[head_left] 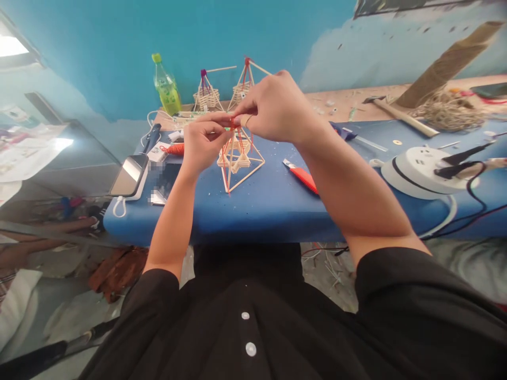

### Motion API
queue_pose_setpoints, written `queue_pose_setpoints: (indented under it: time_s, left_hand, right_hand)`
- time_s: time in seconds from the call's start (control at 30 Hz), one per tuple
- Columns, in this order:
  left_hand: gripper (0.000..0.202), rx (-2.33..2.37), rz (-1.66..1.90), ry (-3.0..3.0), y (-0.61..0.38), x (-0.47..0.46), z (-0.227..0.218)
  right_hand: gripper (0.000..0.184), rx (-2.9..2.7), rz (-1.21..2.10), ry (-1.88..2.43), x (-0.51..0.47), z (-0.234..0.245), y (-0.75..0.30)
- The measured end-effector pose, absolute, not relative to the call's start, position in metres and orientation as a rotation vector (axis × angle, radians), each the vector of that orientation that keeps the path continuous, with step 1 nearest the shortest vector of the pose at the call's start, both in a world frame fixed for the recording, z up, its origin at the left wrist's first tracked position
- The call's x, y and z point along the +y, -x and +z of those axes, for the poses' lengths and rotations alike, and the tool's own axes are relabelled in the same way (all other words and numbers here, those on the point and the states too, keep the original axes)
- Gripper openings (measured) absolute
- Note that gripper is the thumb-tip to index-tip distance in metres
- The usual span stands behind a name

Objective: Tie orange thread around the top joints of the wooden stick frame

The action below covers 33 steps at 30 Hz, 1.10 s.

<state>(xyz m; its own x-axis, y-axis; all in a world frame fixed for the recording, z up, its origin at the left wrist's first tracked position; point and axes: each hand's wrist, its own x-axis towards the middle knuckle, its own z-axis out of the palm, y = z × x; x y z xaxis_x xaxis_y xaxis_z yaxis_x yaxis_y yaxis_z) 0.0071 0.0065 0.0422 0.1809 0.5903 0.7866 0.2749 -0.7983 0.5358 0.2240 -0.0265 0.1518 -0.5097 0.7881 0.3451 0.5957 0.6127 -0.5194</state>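
A small frame of thin wooden sticks (240, 161) stands on the blue table (269, 206), shaped like a pyramid with a stacked stick basket inside. Red thread (233, 124) runs up its edges to the top. My left hand (204, 142) and my right hand (277, 108) meet above the frame's peak. Both pinch the red thread there, fingers pressed together. A thin stick (259, 67) pokes up past my right hand's knuckles.
Two finished stick frames (206, 95) (242, 87) and a green bottle (166, 87) stand at the back. A red-handled cutter (303, 177) lies right of the frame, a phone (129, 177) left, a white power strip reel (423, 169) and twine cone (447, 63) far right.
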Motion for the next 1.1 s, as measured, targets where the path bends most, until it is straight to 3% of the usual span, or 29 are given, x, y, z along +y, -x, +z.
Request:
queue_pose_setpoints:
  time_s: [0.17, 0.4, 0.5, 0.63, 0.77, 0.93, 1.1]
  left_hand:
    - [0.011, 0.935, 1.602, -2.183, -0.004, 0.016, 0.038]
    - [0.02, 0.987, 1.544, -2.112, -0.002, 0.044, 0.056]
    - [0.021, 1.115, 1.298, -2.081, -0.008, 0.06, 0.075]
    - [0.036, 1.116, 0.955, -2.185, -0.014, 0.08, 0.109]
    - [0.038, 1.253, 0.661, -2.279, -0.022, 0.079, 0.14]
    - [0.032, 1.288, 0.778, -2.097, -0.035, 0.041, 0.154]
    - [0.026, 1.264, 0.85, -2.008, -0.036, 0.014, 0.151]
  right_hand:
    - [0.012, -2.285, 0.39, 1.107, -0.013, 0.151, -0.23]
    - [0.018, -2.285, 0.37, 1.152, -0.017, 0.154, -0.235]
    - [0.022, -2.317, 0.32, 1.176, -0.015, 0.156, -0.235]
    - [0.023, -2.38, 0.26, 1.203, -0.013, 0.161, -0.233]
    - [0.011, -2.252, 0.271, 1.189, -0.016, 0.159, -0.232]
    - [0.036, -2.037, 0.449, 1.264, -0.014, 0.154, -0.235]
    - [0.024, -2.123, 0.4, 1.256, -0.018, 0.164, -0.232]
